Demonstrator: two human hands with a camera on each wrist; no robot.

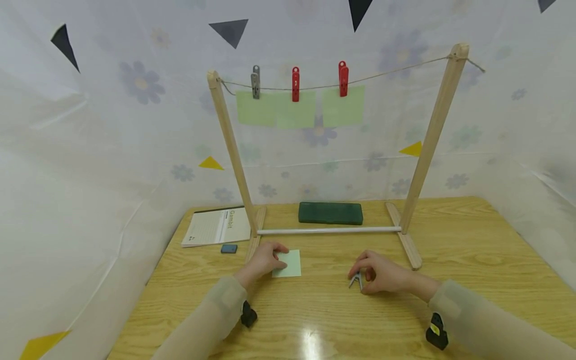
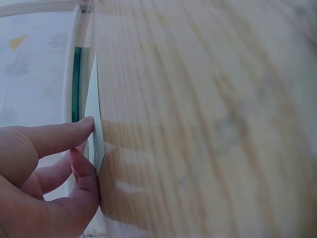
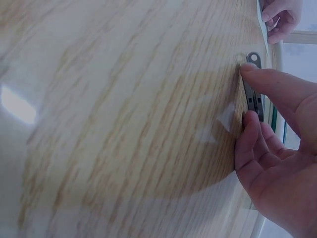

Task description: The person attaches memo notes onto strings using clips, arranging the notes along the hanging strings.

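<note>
A small pale green paper sheet (image 1: 293, 264) lies on the wooden table left of centre. My left hand (image 1: 264, 258) holds its left part, thumb on the sheet and forefinger at the far edge; in the left wrist view, bent fingers (image 2: 85, 173) meet its near corner. To the right, my right hand (image 1: 382, 272) grips a grey clothespin (image 1: 356, 280) between thumb and fingers, close over the tabletop. The right wrist view shows the clothespin (image 3: 254, 89) side-on, with a digit at each end.
A wooden frame (image 1: 432, 135) stands behind the hands, its string holding three green sheets (image 1: 343, 112) under one grey and two red clothespins (image 1: 295, 85). A white bar (image 1: 328, 230) joins its feet. Beyond are a green case (image 1: 330, 213), notepads (image 1: 211, 230) and a blue eraser (image 1: 229, 248).
</note>
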